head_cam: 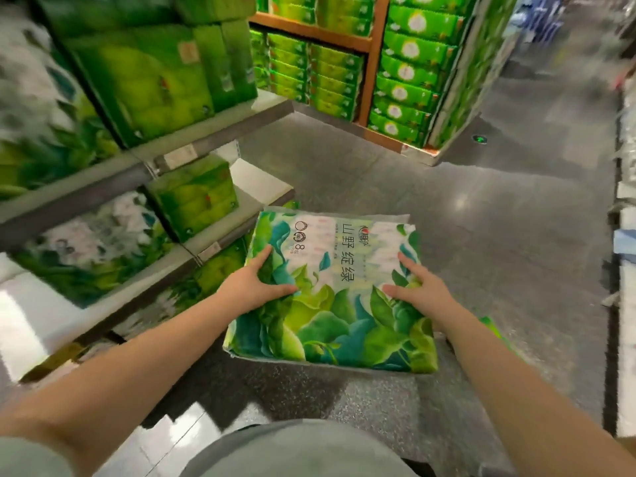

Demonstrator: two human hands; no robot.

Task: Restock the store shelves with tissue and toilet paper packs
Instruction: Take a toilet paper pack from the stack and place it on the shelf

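1. Leaf-printed tissue pack (330, 290) sits near centre, above the grey floor (499, 235), right of the shelves (192, 146)
2. Left hand (254, 287) grips its left edge, thumb on top
3. Right hand (421, 290) grips its right side, fingers spread

The packs on the left shelf (103, 173) are a blur; the pack's (330, 290) underside hides both hands' fingers.
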